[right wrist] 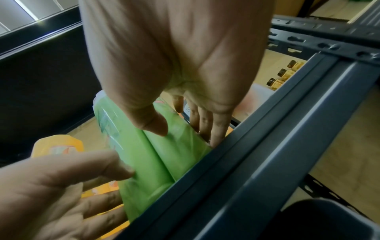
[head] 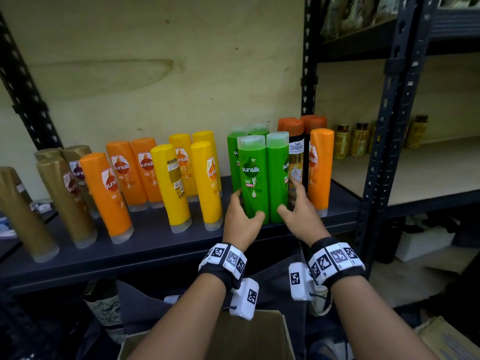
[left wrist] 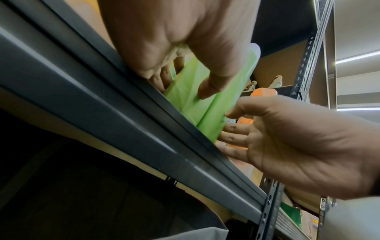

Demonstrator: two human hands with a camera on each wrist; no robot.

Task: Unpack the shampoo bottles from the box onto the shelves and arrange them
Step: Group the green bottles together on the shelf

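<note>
Two green Sunsilk bottles stand upright side by side on the dark shelf (head: 155, 245), with more green ones behind them. My left hand (head: 245, 207) grips the left green bottle (head: 253, 178) low down, thumb on its front and fingers round its left side; the left wrist view shows this hand (left wrist: 180, 81) from below. My right hand (head: 288, 196) touches the right green bottle (head: 278, 175), thumb on the front, straight fingers between it and the Shayla bottle (head: 296, 157); it appears as (right wrist: 180, 128) in the right wrist view. The open cardboard box (head: 259, 333) sits below my forearms.
Brown (head: 65, 198), orange (head: 106, 193) and yellow bottles (head: 171, 183) stand left of the green group. An orange bottle (head: 320, 167) stands right of it, near the upright post (head: 384, 126). Small amber bottles (head: 358, 142) line the neighbouring shelf.
</note>
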